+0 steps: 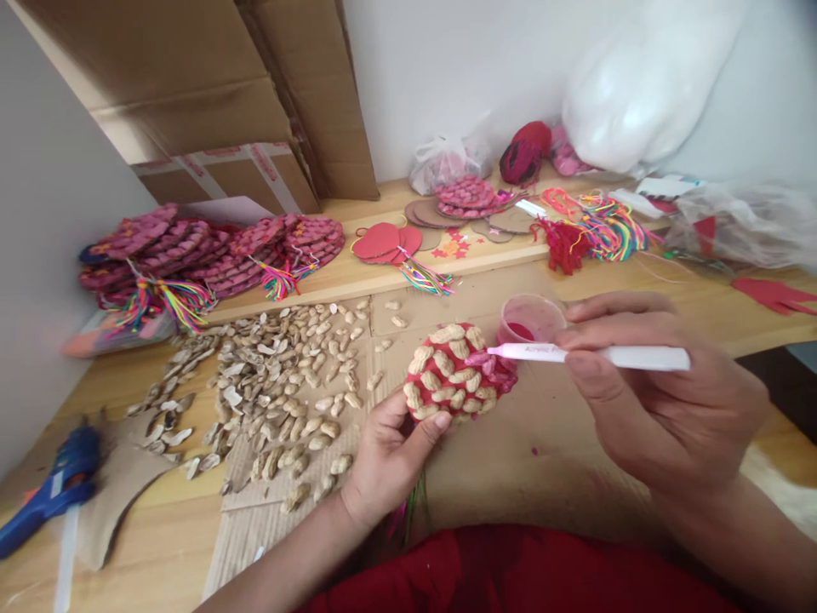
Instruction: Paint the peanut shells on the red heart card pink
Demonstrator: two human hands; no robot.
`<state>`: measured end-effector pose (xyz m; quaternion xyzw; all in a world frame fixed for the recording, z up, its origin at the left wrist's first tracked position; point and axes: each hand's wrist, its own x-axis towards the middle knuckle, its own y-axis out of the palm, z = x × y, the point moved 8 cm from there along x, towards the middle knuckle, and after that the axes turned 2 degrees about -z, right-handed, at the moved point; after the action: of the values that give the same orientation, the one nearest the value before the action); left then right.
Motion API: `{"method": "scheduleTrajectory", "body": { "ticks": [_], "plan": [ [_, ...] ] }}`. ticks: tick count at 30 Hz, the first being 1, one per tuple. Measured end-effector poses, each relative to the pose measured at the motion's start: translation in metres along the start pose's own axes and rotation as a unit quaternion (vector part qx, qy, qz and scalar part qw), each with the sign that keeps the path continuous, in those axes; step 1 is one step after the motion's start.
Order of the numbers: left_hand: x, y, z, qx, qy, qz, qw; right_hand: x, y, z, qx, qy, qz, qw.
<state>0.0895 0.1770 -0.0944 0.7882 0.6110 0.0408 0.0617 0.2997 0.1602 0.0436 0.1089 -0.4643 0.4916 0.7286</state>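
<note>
My left hand (397,455) grips the lower left edge of a round red disc (429,364) with peanut shells stuck over its face. Most shells are plain tan; a few at the right side (504,375) are coloured pink. Pinched between the thumb and fingers of my right hand (677,409) is a white marker pen (648,358), held almost level. Its pink tip meets or nearly meets the shells near the disc's upper right. Just behind the pen stands a small clear plastic cup (531,308) with dark pink paint inside. Below the disc hang some coloured threads (414,509).
Loose peanut shells (287,375) spread over the cardboard at left, near a blue glue gun (64,481). Finished-looking pink discs with tassels (153,255) are stacked on a raised ledge. Along it lie red discs (383,243), coloured threads (613,226), yarn (527,153) and plastic bags (746,217).
</note>
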Motion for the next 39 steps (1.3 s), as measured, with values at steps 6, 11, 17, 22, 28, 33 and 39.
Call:
{"method": "scheduleTrajectory", "body": {
  "ticks": [6, 11, 17, 22, 28, 33, 39],
  "plan": [
    [0.000, 0.000, 0.001, -0.012, -0.002, -0.004, 1.000, -0.001, 0.006, -0.002, -0.006, 0.001, 0.026, 1.000],
    [-0.001, -0.002, 0.004, -0.024, -0.017, -0.012, 1.000, -0.002, -0.002, -0.001, -0.032, -0.013, 0.000, 0.999],
    [-0.001, -0.001, -0.001, -0.013, -0.004, -0.009, 1.000, -0.002, 0.009, 0.004, 0.019, -0.016, 0.034, 0.999],
    [0.000, -0.001, 0.000, -0.027, -0.007, -0.009, 1.000, -0.002, 0.007, 0.001, 0.001, -0.011, 0.032, 0.999],
    [0.000, 0.000, 0.002, -0.058, -0.032, -0.015, 0.998, -0.001, 0.002, -0.001, 0.002, -0.008, 0.014, 1.000],
    [0.000, 0.001, 0.005, -0.108, -0.067, -0.018, 0.992, 0.000, 0.003, -0.001, -0.006, -0.003, 0.017, 1.000],
    [-0.001, 0.005, 0.012, -0.166, -0.115, 0.004, 0.979, -0.001, 0.002, -0.004, 0.007, 0.008, 0.010, 1.000]
  ]
}}
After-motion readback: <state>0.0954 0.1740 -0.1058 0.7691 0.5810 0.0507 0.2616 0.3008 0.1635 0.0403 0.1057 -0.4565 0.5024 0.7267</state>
